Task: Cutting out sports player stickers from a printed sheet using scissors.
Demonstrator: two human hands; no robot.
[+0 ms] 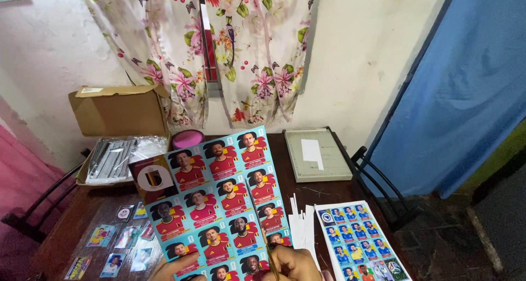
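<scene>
You're holding the red sticker sheet (219, 199) upright over the table (82, 215), your left hand (175, 269) pinching its bottom edge with thumb on top, the rest of that hand being cut off by the frame. Your right hand (293, 263) is curling tight around the scissors (262, 229), whose blades are running up into the sheet, handles hidden in the fist. The blue sheet (359, 242) is lying just right of the white strips (300, 223), its lower end cut off; loose stickers (118, 242) at left are too blurred to read.
</scene>
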